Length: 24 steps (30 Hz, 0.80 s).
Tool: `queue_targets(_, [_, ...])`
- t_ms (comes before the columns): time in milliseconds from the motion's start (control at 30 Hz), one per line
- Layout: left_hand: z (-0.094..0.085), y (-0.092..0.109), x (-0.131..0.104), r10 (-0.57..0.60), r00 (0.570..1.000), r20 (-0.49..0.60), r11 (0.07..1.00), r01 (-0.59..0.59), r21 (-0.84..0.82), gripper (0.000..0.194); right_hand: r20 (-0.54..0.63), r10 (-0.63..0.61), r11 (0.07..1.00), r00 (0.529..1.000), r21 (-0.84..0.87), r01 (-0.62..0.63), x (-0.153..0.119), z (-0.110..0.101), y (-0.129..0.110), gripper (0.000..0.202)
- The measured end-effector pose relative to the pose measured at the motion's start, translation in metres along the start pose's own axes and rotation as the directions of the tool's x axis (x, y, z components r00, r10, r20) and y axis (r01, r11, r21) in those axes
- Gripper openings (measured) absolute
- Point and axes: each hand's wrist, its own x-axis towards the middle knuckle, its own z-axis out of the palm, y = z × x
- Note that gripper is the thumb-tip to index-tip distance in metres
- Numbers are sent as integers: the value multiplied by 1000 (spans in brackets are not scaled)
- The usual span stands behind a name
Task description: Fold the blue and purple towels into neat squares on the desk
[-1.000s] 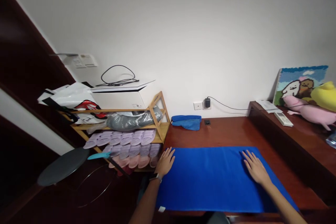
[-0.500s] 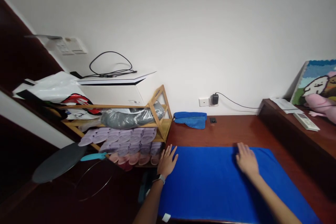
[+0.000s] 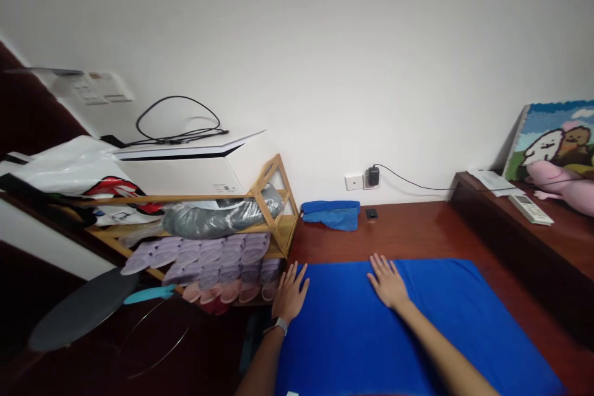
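Observation:
A bright blue cloth lies spread on the reddish-brown wooden desk. My left hand, with a watch at the wrist, rests flat on the cloth's far left corner, fingers spread. Toward the middle of the far edge, my right hand lies palm down on the cloth, its fingers stretched out and the tips at the edge. Small creases run through the cloth to the right of that hand. Neither hand holds anything. A folded blue cloth sits against the wall, beyond both hands.
A wooden rack with several slippers, a white box and a plastic bag stands left. A charger is plugged into the wall. On the raised right ledge are a remote, a pink plush toy and a picture.
My right hand has slid left along the cloth's far edge, closer to my left hand. My left hand stays at the corner. The view has shifted slightly.

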Motion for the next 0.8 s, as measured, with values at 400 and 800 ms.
queue_targets(400, [-1, -3, 6, 15, 1000, -10, 999, -14, 52, 54, -140, 452, 874, 881, -129, -469, -62, -60, 274, 82])
queue_targets(800, [0, 5, 1, -66, 998, 2, 998, 66, 18, 59, -119, 493, 861, 862, -77, -503, -42, -65, 269, 80])
